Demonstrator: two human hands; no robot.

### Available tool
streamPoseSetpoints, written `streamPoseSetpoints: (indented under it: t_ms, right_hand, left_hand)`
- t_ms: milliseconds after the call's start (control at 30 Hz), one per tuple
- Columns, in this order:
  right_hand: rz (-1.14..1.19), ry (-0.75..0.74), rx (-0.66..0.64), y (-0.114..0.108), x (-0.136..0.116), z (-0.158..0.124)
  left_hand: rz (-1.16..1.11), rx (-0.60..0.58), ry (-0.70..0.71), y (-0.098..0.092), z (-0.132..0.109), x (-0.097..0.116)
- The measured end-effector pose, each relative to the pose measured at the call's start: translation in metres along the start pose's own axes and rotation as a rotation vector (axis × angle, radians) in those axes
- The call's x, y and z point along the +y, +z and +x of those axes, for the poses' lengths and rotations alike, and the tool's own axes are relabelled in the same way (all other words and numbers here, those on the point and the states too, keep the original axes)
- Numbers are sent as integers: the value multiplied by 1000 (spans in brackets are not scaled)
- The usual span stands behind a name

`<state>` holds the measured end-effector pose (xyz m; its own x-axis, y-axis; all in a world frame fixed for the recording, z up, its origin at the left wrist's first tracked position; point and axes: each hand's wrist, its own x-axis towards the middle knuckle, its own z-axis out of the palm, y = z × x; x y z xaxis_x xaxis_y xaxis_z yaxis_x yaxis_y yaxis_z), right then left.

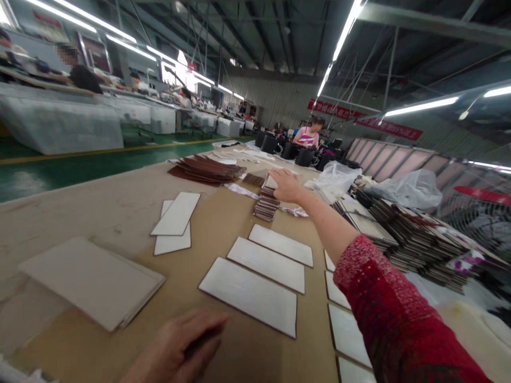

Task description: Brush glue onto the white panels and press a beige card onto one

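My right hand [285, 186] reaches far forward, its fingers on the top of a small stack of dark-edged pieces [266, 206]; the fingertips are partly hidden. Near the front edge of the view, my left hand [187, 343] is over the table with thumb and fingers a little apart and nothing between them. Ahead of it lie three white rectangular panels with dark edges, the nearest one [251, 295] largest in view. Two more white panels [176, 214] overlap at the left. Another column of white panels [347, 330] is partly behind my right sleeve.
Grey boards [91, 282] lie at the left on the table [131, 215]. Brown sheets [205, 169] are piled farther back. Bundled dark-edged boards [415, 239] and clear plastic bags [411, 189] stand at the right. A person [308, 135] is beyond the table; others sit at the far left.
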<state>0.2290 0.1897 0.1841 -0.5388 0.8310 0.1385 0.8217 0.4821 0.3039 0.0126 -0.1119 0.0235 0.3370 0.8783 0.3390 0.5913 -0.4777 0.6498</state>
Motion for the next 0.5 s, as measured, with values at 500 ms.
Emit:
streamPoseSetpoints:
  t_ms: [500]
  right_hand:
    - [362, 94, -284, 22, -96, -310]
  left_hand:
    - [528, 155, -284, 17, 27, -11]
